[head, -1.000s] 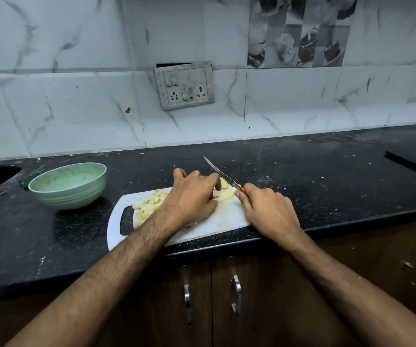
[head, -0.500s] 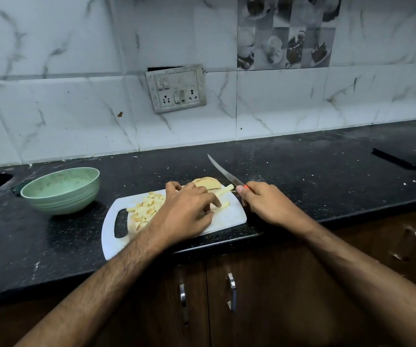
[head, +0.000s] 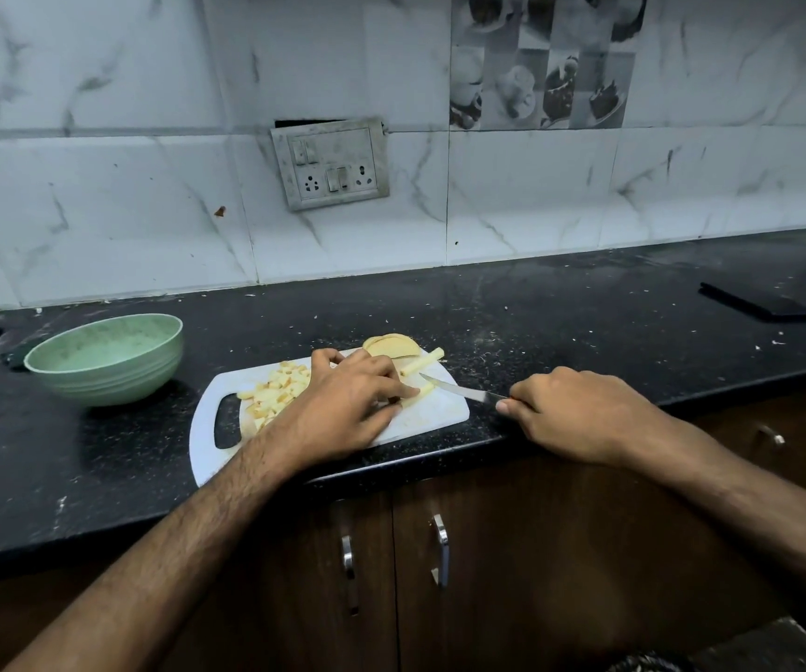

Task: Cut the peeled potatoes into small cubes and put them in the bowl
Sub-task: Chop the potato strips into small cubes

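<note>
The green bowl point(head: 105, 358) stood on the black countertop point(head: 561, 322), left of the white cutting board point(head: 432, 414) and apart from it; whether it held anything could not be told from this angle. A heap of potato cubes point(head: 277, 392) lay on the board's left half near the handle slot. The left hand point(head: 350, 405) lay over the board with fingers curled, their tips pinning a potato stick point(head: 422, 391). Another stick point(head: 422, 361) and some potato slices point(head: 391, 345) sat at the board's far edge. The right hand point(head: 575, 412) gripped the knife point(head: 459, 389) by its handle, blade tip just beside the pinned stick. The board's near-left corner overhung the counter edge. Bare counter stretched right toward a dark phone point(head: 757, 308).
</note>
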The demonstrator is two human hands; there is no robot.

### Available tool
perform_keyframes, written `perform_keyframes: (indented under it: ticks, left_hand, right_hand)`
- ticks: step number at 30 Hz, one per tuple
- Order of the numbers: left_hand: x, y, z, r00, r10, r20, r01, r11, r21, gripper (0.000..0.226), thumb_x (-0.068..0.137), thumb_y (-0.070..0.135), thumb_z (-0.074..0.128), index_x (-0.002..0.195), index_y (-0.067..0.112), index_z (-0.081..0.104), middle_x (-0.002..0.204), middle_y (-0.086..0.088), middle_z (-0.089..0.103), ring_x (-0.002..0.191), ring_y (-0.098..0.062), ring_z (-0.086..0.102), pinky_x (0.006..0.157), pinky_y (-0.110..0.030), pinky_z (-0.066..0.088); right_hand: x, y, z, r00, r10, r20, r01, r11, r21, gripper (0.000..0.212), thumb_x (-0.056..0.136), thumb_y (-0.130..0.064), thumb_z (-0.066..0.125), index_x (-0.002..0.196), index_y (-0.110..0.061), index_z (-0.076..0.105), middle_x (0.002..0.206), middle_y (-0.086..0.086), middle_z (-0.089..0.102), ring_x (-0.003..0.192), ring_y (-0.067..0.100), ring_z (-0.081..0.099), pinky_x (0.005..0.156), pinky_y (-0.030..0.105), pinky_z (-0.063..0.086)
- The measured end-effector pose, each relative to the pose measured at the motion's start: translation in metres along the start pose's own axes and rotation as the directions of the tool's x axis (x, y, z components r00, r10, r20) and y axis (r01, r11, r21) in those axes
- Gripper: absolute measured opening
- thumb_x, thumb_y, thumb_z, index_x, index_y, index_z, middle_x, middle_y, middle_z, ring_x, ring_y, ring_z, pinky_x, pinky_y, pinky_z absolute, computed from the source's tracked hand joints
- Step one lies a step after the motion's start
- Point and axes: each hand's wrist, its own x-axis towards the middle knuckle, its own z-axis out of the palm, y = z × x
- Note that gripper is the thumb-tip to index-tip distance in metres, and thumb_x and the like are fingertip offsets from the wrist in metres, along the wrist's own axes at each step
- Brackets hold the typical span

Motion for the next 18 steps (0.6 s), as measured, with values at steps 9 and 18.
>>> perform_keyframes:
  ticks: [9,18]
  left_hand:
    - [-0.003,-0.001,0.005,0.999,-0.001,-0.045,0.0,1.0,-0.024,0.028,0.101,0.034,0.058,0.127,0.04,0.067,0.101,0.021,0.052,0.099,0.001,0.041,0.093,-0.035,0.015]
    - [-0.005,-0.003,0.005,0.997,-0.024,-0.071,0.019,0.997,-0.073,0.027,0.099,0.036,0.06,0.124,0.04,0.069,0.101,0.022,0.055,0.103,0.002,0.044,0.094,-0.036,0.016]
  right_hand:
    - [0.007,-0.007,-0.001,0.997,-0.03,0.069,0.034,0.997,-0.066,0.031,0.104,-0.047,0.034,0.086,-0.025,0.049,0.108,0.006,0.065,0.1,0.029,0.062,0.075,0.037,0.041]
    - [0.001,-0.013,-0.011,1.0,-0.016,-0.017,0.014,0.997,-0.079,0.034,0.103,-0.052,0.03,0.085,-0.03,0.048,0.11,0.004,0.065,0.101,0.029,0.062,0.073,0.037,0.039]
